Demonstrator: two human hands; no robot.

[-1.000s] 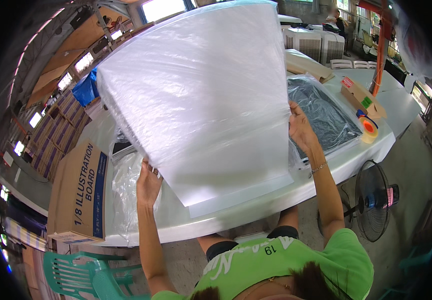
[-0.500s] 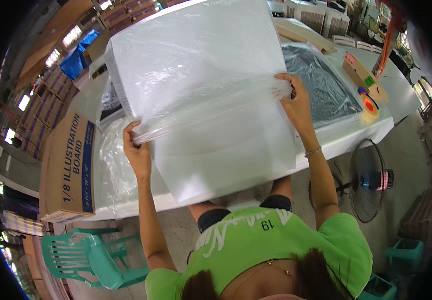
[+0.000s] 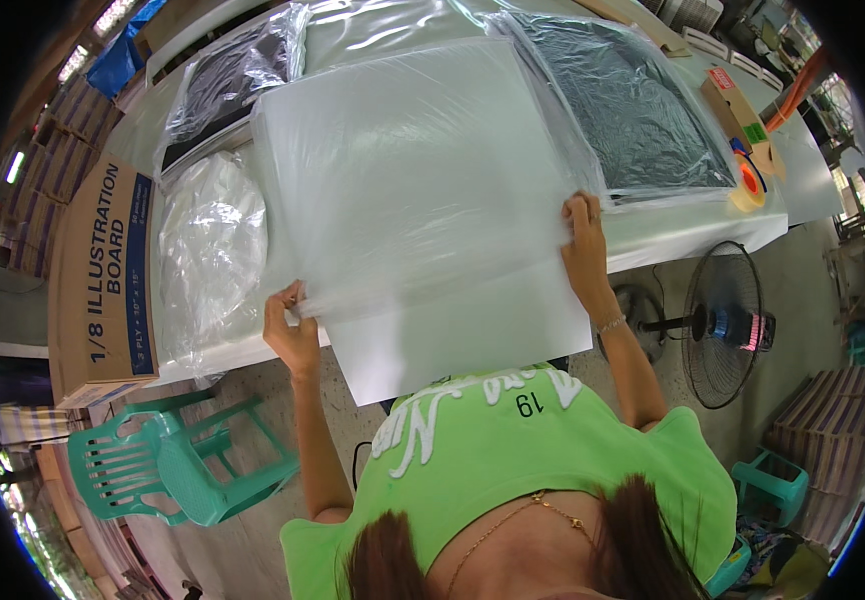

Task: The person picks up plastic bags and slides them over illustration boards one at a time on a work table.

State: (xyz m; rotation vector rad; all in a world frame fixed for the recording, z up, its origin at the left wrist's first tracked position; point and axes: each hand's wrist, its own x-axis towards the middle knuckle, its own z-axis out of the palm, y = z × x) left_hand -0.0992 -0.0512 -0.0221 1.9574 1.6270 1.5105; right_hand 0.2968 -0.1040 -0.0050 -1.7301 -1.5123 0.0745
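Observation:
A large white board (image 3: 453, 350) lies in front of me, most of it inside a clear plastic bag (image 3: 413, 150). Its near end sticks out of the bag and overhangs the table edge close to my shirt. My left hand (image 3: 293, 330) pinches the bag's mouth at the board's left edge. At the right edge, somewhat farther from me, my right hand (image 3: 583, 245) has its fingers closed on the same bag's rim. The plastic is drawn taut and wrinkled between both hands.
Dark sheets in clear plastic lie at the far left (image 3: 233, 75) and right (image 3: 633, 110). Loose clear plastic bags (image 3: 213, 230) and a cardboard box (image 3: 103, 280) sit left. Orange tape (image 3: 750, 183) is at right. A green chair (image 3: 193, 455) and a fan (image 3: 723, 325) stand beside the table.
The board and bag have come down from a raised tilt to lie lower over the table. The bag now covers more of the board, its mouth closer to me. Both hands moved lower.

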